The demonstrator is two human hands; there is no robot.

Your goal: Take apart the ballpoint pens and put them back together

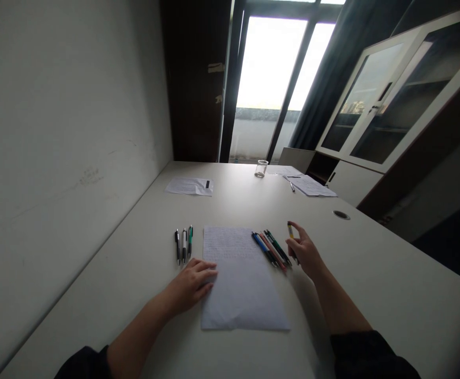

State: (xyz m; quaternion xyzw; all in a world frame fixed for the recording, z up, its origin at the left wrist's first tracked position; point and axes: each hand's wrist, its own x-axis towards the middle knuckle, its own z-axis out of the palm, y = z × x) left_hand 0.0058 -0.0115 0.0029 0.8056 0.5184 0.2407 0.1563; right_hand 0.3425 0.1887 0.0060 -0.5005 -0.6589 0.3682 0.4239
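Note:
My left hand (193,283) lies flat with fingers stretched out over the left edge of a sheet of paper (241,295). Handwritten lines cover the upper part of the sheet; its lower part is blank. Raised at the right, my right hand (305,251) pinches a pen (290,230) with a yellow band, whose middle is hidden by the fingers. Between that hand and the sheet lies a slanted bunch of several pens (272,251), blue, red, white and green. Left of the sheet, three pens (184,246) stand side by side in a row, lying on the table.
The white table (230,208) runs along the wall at left. Towards its far end are a wrinkled paper (190,186), a glass cup (260,168), a stack of written sheets (312,186) and a single pen (292,186). A round cable hole (341,215) sits near the right edge.

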